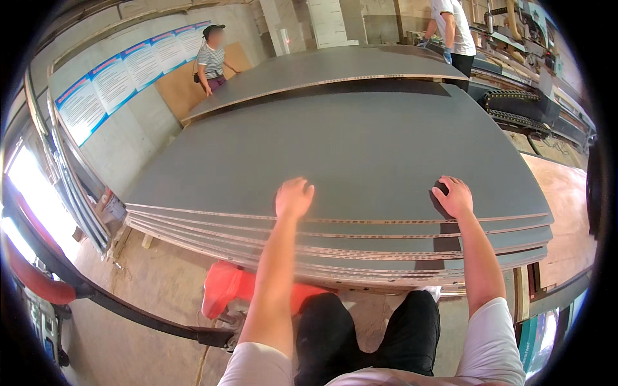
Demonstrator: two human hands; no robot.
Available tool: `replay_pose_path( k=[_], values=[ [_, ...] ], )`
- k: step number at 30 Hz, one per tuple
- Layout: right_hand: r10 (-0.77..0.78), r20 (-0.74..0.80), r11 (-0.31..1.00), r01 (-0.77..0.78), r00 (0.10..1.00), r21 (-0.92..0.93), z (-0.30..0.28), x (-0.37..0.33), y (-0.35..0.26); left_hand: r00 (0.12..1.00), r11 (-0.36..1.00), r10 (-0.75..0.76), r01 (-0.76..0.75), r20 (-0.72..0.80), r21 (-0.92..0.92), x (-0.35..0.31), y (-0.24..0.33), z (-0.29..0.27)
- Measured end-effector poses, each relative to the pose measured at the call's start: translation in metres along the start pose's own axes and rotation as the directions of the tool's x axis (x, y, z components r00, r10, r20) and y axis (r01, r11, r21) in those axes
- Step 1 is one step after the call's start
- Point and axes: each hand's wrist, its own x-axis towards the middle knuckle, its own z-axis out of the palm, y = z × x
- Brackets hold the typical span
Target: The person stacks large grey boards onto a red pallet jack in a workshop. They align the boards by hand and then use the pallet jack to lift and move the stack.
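Note:
A large dark grey board [347,141] tops a stack of similar boards in front of me, their near edges slightly staggered. My left hand [295,198] rests on this top board near its front edge; its fingers curl down, largely out of sight behind the knuckles. Farther right along that edge, my right hand [456,196] lies on the surface with bent fingers a little apart and nothing held. Beyond, another grey board [322,67] is raised above the stack. A person in a striped top [211,61] has a hand at its left end; a gloved person [454,29] stands at its right end.
Under the stack's front left is a red machine part [235,289], beside a dark metal bar [141,315]. A bare plywood sheet [563,219] lies to the right. Machinery [521,103] stands at the back right, and posters [119,87] hang on the left wall.

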Motion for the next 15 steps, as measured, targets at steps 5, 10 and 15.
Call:
replay_pose_path(
  k=[5, 10, 15],
  values=[
    [-0.003, 0.004, 1.000, 0.003, 1.000, 0.017, 0.0013, 0.0012, 0.0039, 0.999, 1.000, 0.007, -0.008, -0.047, -0.013, 0.0016, -0.0008, 0.0012],
    [0.002, -0.015, 1.000, -0.002, 1.000, 0.024, 0.0014, 0.0004, 0.0011, 1.000, 0.999, -0.019, 0.018, -0.020, -0.039, -0.0013, 0.0015, -0.0005],
    [0.009, 0.007, 1.000, -0.009, 1.000, 0.023, -0.0002, 0.0011, 0.0012, 1.000, 0.999, -0.001, 0.000, -0.030, -0.038, 0.0005, 0.0006, -0.0015]
  ],
)
